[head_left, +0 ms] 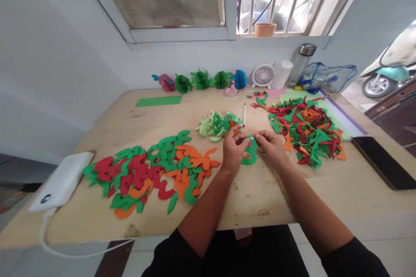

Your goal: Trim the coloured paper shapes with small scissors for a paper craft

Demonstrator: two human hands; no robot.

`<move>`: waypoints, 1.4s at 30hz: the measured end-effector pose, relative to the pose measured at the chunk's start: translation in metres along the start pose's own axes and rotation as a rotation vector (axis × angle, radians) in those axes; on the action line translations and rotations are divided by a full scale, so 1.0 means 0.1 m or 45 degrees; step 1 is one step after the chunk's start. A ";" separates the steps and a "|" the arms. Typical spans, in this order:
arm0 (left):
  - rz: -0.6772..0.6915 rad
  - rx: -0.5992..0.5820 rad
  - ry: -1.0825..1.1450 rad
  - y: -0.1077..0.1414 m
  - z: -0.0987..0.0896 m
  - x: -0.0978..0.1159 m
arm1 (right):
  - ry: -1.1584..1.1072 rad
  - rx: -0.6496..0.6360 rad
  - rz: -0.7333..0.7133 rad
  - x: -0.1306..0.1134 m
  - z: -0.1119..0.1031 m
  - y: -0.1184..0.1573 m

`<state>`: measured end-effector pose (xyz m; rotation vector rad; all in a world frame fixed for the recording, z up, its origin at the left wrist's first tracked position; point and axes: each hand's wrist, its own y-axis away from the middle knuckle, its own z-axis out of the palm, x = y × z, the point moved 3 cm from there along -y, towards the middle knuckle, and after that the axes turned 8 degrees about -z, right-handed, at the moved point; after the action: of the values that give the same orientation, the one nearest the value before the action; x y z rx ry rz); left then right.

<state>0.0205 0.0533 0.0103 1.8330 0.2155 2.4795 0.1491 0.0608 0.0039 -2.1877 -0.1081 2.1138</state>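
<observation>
A curved green paper cutout (249, 157) is held between my two hands above the table. My left hand (233, 149) pinches its left side, and small white bits show on those fingers. At the cutout's top right edge, my right hand (270, 146) has thumb and forefinger closed on the paper, close to a small white spot. Part of a thin dark object shows beneath my right hand, too covered to name. Just beyond my left hand lie pale green and green cutouts (212, 124). A white marker pen (244, 115) lies behind them.
Red, green and orange cutouts (139, 171) spread over the left; paper scraps (312, 127) heap on the right. A phone (385, 161) lies far right, a white power bank (61, 181) far left. Paper honeycomb figures (200, 79), a small fan (263, 75) and a bottle (300, 65) line the wall.
</observation>
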 end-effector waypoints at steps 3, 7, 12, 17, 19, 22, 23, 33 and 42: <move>-0.012 0.010 0.025 0.00 0.00 0.00 | -0.031 0.017 -0.012 -0.02 0.00 0.01; -0.025 0.033 0.054 0.00 0.00 0.01 | -0.026 0.041 -0.076 -0.08 0.00 0.02; -0.036 0.061 0.063 0.00 -0.01 0.03 | 0.265 0.045 -0.230 -0.16 -0.01 0.04; -0.035 0.056 0.094 0.00 0.00 0.03 | 0.526 0.047 -0.391 -0.22 0.01 0.06; -0.031 0.055 0.100 0.00 0.00 0.02 | 0.572 0.040 -0.420 -0.24 0.02 0.07; -0.024 0.056 0.093 -0.01 0.00 0.02 | 0.628 0.034 -0.439 -0.25 0.02 0.07; -0.020 0.061 0.088 -0.01 0.00 0.02 | 0.648 0.045 -0.442 -0.25 0.01 0.07; 0.032 0.239 0.045 -0.06 -0.09 0.03 | 1.466 -0.022 -0.452 -0.18 -0.14 0.01; 0.033 0.250 0.046 -0.08 -0.10 0.02 | 1.745 -0.199 -0.404 -0.16 -0.20 0.05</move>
<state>0.0101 0.0606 0.0079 1.8715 0.4554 2.5936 0.1681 0.0538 0.0201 -2.8831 -0.4428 0.1932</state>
